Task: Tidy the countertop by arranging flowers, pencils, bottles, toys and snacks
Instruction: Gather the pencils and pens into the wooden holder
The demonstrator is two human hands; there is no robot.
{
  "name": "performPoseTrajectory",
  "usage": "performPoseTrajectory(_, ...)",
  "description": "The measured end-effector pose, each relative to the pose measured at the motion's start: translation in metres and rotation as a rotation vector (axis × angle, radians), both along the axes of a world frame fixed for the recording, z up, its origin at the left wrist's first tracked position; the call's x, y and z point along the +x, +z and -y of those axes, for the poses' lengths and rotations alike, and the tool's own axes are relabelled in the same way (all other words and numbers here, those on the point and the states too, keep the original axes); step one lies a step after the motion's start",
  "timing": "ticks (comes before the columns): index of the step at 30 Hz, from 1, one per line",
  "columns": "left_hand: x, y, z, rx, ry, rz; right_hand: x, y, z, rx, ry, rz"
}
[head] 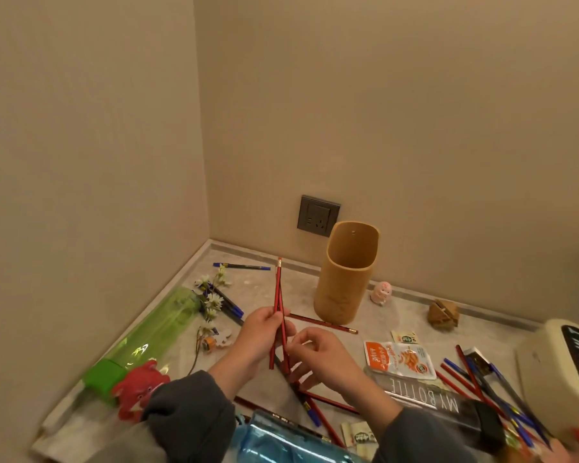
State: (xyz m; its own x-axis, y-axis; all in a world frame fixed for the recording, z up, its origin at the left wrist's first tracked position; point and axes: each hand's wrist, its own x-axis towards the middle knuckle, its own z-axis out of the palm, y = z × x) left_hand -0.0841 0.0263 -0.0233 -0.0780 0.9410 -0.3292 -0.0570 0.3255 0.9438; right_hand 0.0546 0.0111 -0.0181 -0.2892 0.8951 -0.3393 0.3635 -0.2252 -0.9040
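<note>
Currently the left hand (264,332) has its grip pinched around a small bundle of red pencils (278,305), held near upright above the counter (405,312), eraser ends up. The right hand (325,359) sits just beside the bundle's lower ends with fingers curled; whether its grip closes on a pencil cannot be told. A tan bamboo holder (346,275) stands upright behind the hands, near the wall socket (318,216). One loose red pencil (325,323) lies at the holder's base. More red and blue pencils (475,382) lie scattered at right. To the left, a green bottle (154,332) lies on its side beside white flowers (211,302) and a red crab toy (137,389). An orange snack packet (400,359) lies near a dark bottle (442,402).
</note>
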Motion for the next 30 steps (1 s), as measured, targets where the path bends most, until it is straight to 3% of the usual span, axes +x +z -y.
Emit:
performPoseTrajectory(3, -0.002, -0.004, 0.0, -0.049, 0.012, 0.063, 0.016, -0.017, -0.01, 0.174, -0.087, 0.245)
performPoseTrajectory(5, -0.002, -0.007, -0.001, -0.084, -0.012, 0.008, 0.028, -0.028, -0.022, 0.266, -0.11, 0.424)
performPoseTrajectory(12, 0.01, -0.013, -0.011, -0.157, -0.037, -0.065, 0.057, -0.054, -0.068, 0.226, -0.106, 0.821)
performPoseTrajectory(17, 0.016, -0.012, -0.018, -0.182, -0.054, -0.065, 0.065, -0.063, -0.081, 0.231, -0.049, 0.999)
performPoseTrajectory(20, 0.016, -0.011, -0.022, -0.188, -0.057, -0.059, 0.064, -0.063, -0.084, 0.343, -0.01, 1.068)
performPoseTrajectory(25, 0.017, -0.01, -0.026, -0.085, -0.108, -0.172, 0.06, -0.054, -0.086, 0.346, 0.078, 1.113)
performPoseTrajectory(30, 0.019, -0.009, -0.024, 0.099, -0.078, -0.27, 0.059, -0.041, -0.079, 0.327, 0.172, 0.94)
